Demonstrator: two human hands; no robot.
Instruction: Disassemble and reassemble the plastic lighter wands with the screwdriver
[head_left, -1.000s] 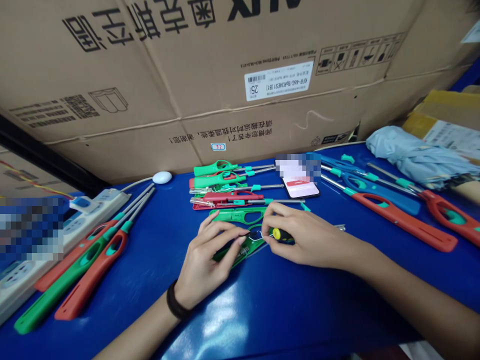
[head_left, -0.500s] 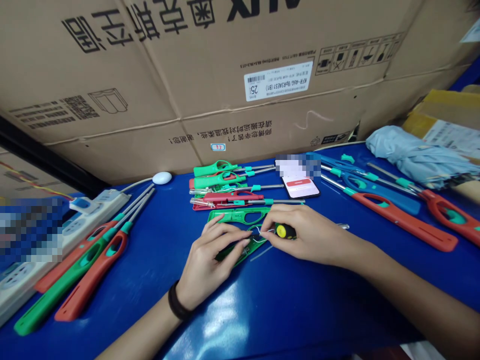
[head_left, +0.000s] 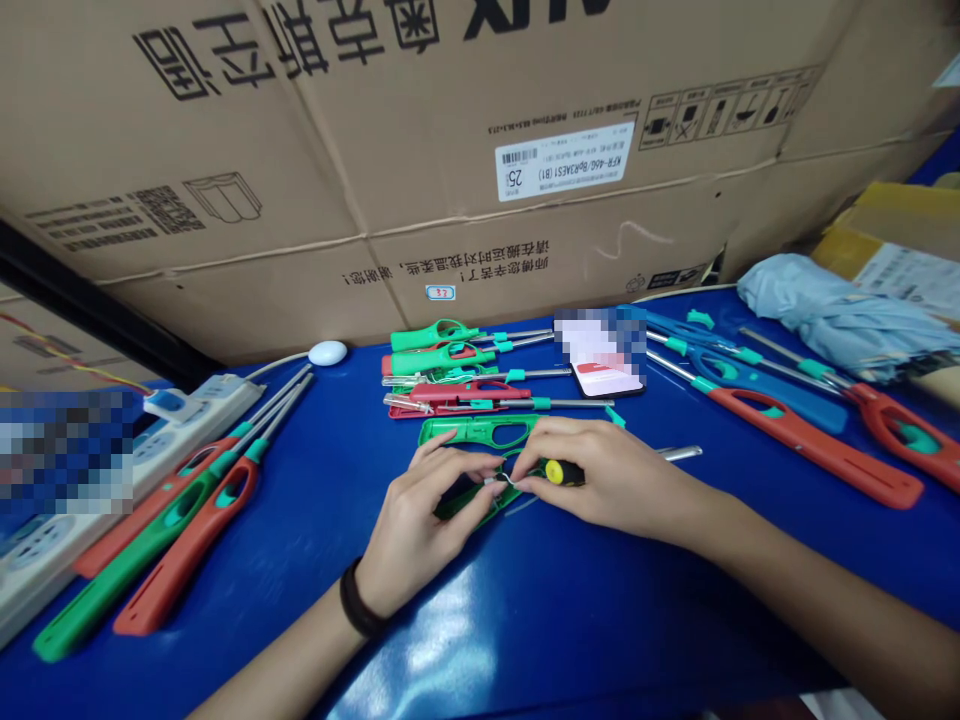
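L hand (head_left: 416,525) w/ a black wristband pins the opened green lighter (head_left: 459,503) flat on the blue table (head_left: 525,620) near centre, thumb & fingers pinched on its shell; R hand (head_left: 607,475) is closed around a small screwdriver (head_left: 561,472) w/ yellow-black handle, tip at the lighter's inner parts just beside the L fingertips. A loose green shell (head_left: 480,431) lies just behind the hands, w/ a stack of lighters (head_left: 450,375) & a phone (head_left: 606,378) beyond it. More long lighters lie at far left (head_left: 172,520) by a power strip (head_left: 187,410) & at right (head_left: 810,450) near a folded umbrella (head_left: 840,320); cardboard box (head_left: 375,150) behind.
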